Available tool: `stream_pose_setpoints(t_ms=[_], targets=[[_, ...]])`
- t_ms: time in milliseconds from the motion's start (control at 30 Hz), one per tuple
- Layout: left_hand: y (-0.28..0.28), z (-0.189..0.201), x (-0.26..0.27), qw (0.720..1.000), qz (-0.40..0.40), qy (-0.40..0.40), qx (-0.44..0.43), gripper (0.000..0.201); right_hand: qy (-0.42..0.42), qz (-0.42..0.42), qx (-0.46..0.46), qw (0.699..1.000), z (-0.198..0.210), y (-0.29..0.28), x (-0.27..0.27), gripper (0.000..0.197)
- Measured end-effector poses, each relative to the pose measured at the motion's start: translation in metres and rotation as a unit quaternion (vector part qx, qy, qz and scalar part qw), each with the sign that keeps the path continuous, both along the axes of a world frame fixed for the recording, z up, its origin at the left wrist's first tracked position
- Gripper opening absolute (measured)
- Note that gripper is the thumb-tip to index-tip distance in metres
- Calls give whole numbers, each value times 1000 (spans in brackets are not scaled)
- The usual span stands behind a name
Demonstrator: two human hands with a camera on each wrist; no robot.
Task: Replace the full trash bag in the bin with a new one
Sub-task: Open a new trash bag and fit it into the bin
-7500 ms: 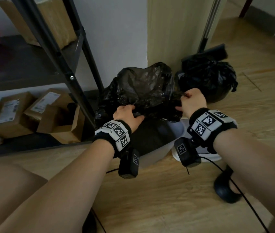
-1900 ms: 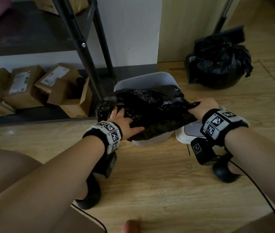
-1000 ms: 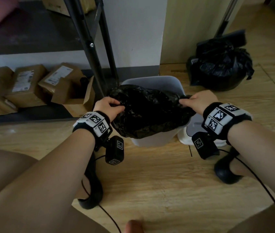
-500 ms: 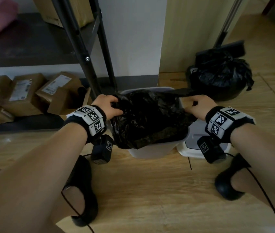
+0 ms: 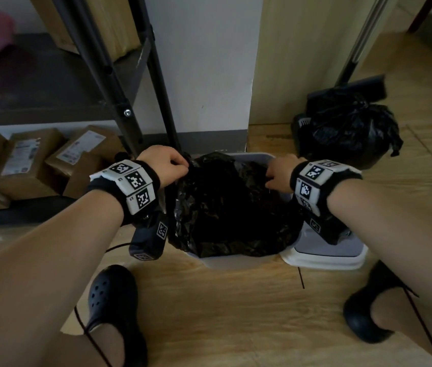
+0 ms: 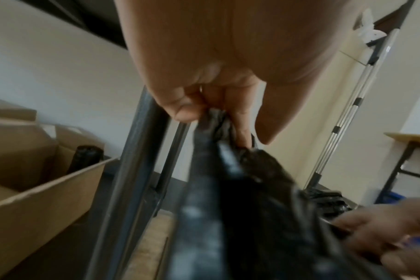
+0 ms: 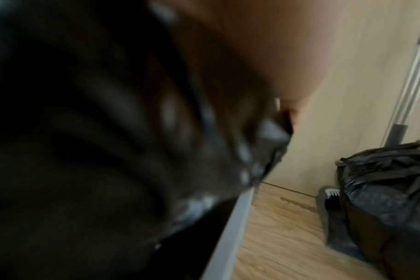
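While draped over bin point(image 5: 238, 261), bag point(image 5: 225, 207) (black) gapes.

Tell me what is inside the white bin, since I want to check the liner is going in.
A crumpled black plastic bag fills the white plastic bin; both hands grip its edge. The bin's bottom is covered.

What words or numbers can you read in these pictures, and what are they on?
No words can be read anywhere.
Shipping labels on the cardboard boxes: printed text, too small and blurred to read.
Wristbands on the left hand and right hand: black-and-white square code patterns; the tiny marks beside them are illegible.
New trash bag, bin: no writing visible.
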State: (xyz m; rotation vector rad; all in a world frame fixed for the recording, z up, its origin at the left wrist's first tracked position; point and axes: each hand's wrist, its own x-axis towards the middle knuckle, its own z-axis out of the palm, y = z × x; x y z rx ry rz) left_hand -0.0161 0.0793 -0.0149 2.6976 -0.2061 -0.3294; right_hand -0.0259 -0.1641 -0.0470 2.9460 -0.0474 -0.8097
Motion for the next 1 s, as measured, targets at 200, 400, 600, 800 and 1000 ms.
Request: stream_pose_setpoints(t_ms=[200, 400, 600, 800, 1000], targets=[[-7, 3, 6, 1000, 17, 14, 6, 30, -67, -88, 39, 993, 9, -7, 13, 35], [-27, -11, 25, 992, 21, 45, 119, 42, -79, -138, 49, 986, 13, -26, 17, 34], [-40, -31, 53, 989, 46, 71, 126, 38, -91, -156, 155, 971, -9, -38, 35, 48], [-34, -56, 68, 981, 44, 121, 145, 54, -15, -149, 140, 979, -25, -42, 45, 53], [-16, -70, 56, 982, 65, 153, 94, 61, 59, -137, 125, 981, -41, -50, 28, 34]])
